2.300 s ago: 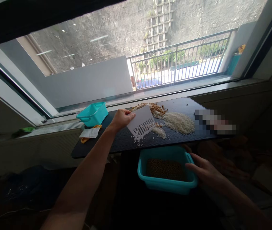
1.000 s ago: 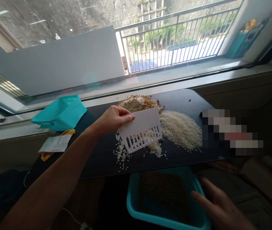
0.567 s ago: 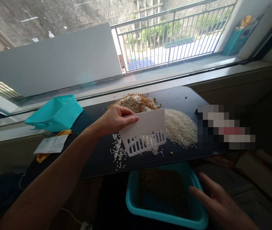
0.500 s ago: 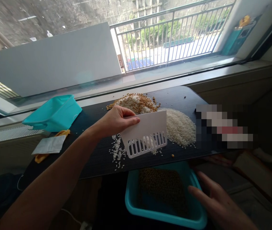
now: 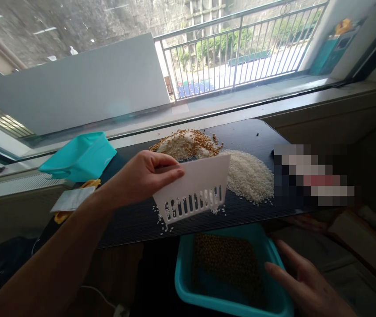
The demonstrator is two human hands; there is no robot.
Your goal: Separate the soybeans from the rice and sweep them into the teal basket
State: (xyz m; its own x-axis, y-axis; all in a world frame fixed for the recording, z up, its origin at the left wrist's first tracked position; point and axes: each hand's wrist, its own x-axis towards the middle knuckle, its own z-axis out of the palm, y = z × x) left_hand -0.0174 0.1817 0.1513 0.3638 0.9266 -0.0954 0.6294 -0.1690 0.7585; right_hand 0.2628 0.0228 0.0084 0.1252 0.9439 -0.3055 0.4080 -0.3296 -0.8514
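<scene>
My left hand (image 5: 141,176) is closed on a white slotted plastic scraper (image 5: 196,187), held tilted with its slotted edge near the front of a dark ribbed board (image 5: 131,224). Loose white rice grains lie under and left of the scraper. A pile of white rice (image 5: 249,176) sits to its right, and a mixed heap of rice and brown beans (image 5: 188,143) lies behind it. Below the board's edge, a teal tub (image 5: 188,293) holds brown beans (image 5: 229,264). My right hand (image 5: 302,284) rests against the tub's right rim with fingers spread.
A second teal tub (image 5: 78,156) stands tilted at the board's left end, beside a grey packet (image 5: 72,199) lying on something yellow. A blurred-out patch covers the board's right end. A window sill and railing run behind the board.
The scraper has been drawn toward the board's front edge and slightly left, sweeping grains with it. The single bean seen near the edge is gone. My right hand has stayed at the tub.
</scene>
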